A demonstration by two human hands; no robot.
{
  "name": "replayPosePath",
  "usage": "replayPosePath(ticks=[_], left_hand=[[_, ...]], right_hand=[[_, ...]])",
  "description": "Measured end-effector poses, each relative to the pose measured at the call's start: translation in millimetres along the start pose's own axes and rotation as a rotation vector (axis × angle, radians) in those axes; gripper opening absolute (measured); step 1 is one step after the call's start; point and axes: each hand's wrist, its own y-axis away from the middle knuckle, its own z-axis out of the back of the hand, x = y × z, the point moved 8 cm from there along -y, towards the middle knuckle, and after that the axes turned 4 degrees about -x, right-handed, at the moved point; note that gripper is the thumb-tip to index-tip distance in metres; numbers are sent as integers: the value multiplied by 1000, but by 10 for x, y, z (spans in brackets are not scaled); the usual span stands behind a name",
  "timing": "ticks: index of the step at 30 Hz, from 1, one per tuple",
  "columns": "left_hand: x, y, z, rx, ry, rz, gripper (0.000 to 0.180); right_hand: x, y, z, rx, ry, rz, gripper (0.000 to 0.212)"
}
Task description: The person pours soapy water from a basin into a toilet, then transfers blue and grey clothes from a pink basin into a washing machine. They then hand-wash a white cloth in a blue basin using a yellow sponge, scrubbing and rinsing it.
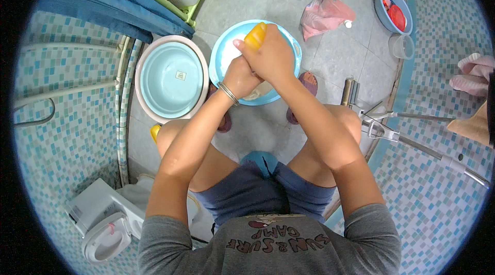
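Both my arms reach forward over a light-blue basin on the floor between my feet. My right hand is closed round a smooth yellow object, perhaps a bottle; its lower part is hidden by the hand. My left hand, with silver bangles at the wrist, is closed and pressed against the underside of the right hand. What lies in its fingers is hidden. White material, foam or cloth, shows inside the basin below my hands.
A pink-rimmed basin with a blue one nested in it stands at left. Far right are a pink plastic bag, a small blue basin of red items and a clear tub. A mop handle leans at right; a green rack stands far left.
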Motion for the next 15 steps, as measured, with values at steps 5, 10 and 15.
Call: replayPosePath(ticks=[5,10,15], left_hand=[[-25,62,131,-167,12,-242,34],[-172,3,523,-175,779,137,43],[-73,159,1054,-321,1212,-20,39]], right_hand=[[273,322,99,-165,77,274,54],[-512,-179,-15,145,-743,-328,43],[-549,-154,204,264,-888,-365,32]])
